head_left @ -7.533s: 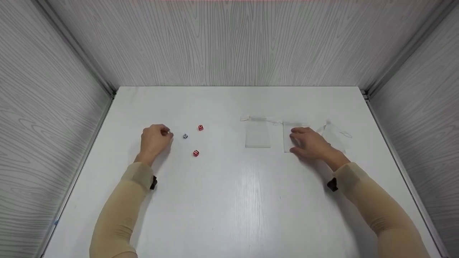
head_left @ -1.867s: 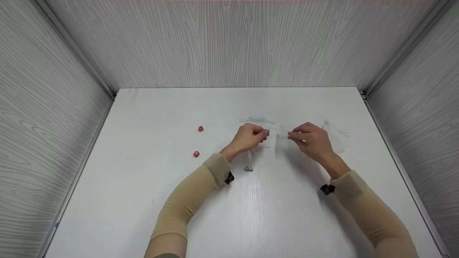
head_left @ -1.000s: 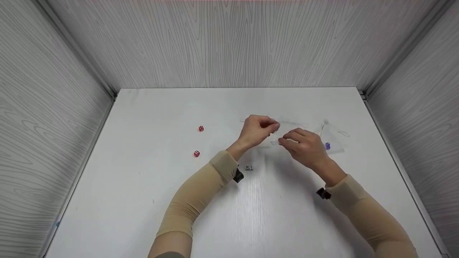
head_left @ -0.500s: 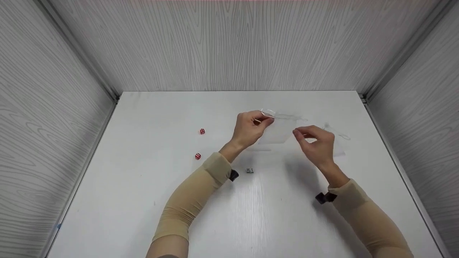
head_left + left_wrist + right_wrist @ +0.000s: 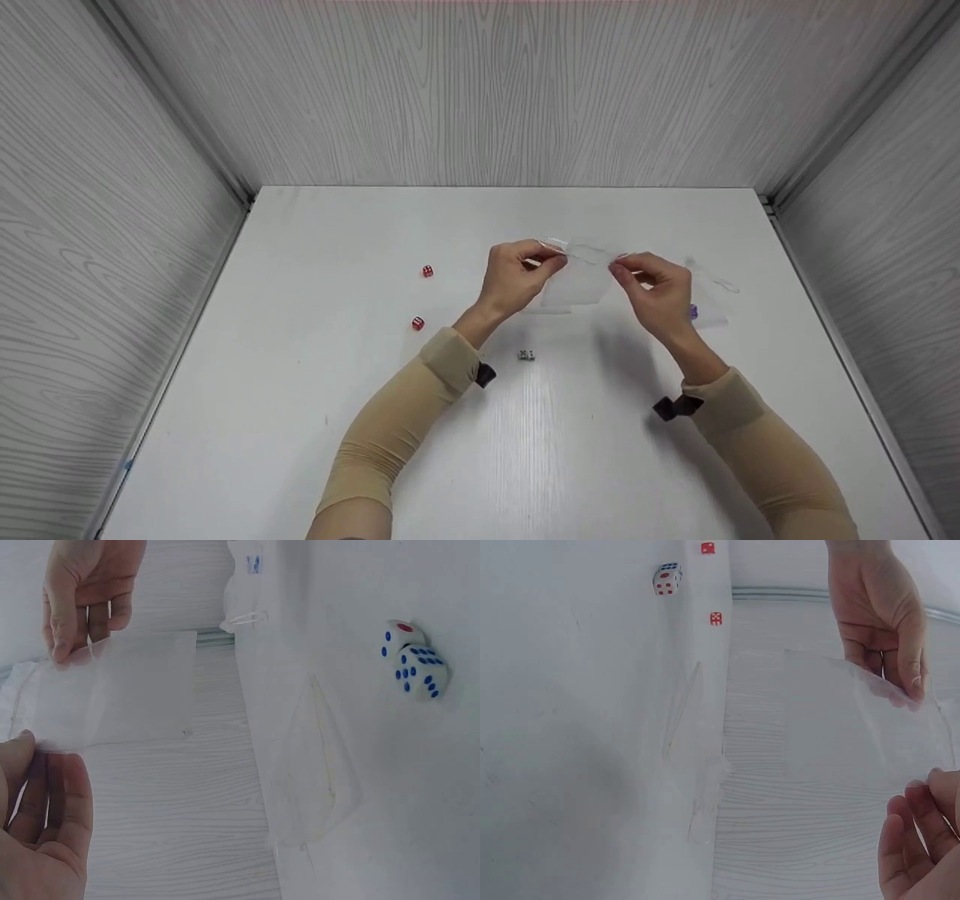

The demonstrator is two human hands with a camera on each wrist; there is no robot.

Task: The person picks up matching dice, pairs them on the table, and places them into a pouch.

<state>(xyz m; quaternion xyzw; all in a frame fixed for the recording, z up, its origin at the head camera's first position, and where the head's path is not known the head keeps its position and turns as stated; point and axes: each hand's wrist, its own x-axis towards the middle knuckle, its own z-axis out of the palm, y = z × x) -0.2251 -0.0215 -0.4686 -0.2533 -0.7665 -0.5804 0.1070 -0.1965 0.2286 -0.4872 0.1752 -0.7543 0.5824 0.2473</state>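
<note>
A sheer white drawstring pouch (image 5: 576, 281) hangs flat between my hands, lifted over the table. My left hand (image 5: 517, 274) pinches its upper left side near the mouth, thumb against fingers. The opposite side is pinched by my right hand (image 5: 660, 289), its fingertips close to the drawstring. In the left wrist view the pouch (image 5: 142, 690) looks flat, with nothing showing inside. Two white dice (image 5: 526, 355) sit side by side on the table below; blue pips and one red pip show on these dice (image 5: 420, 667) in the left wrist view.
Two red dice, one farther back (image 5: 427, 271) and one nearer (image 5: 418, 323), lie left of my left hand. A second sheer pouch (image 5: 551, 310) lies under the held one. Right of my right hand is a third pouch (image 5: 712, 322) with a purple die (image 5: 694, 311), partly hidden.
The pouch has been lifted from the table; the right hand let go of its lower part and now pinches its upper right side. Earlier, the white dice came from the left to the middle.
</note>
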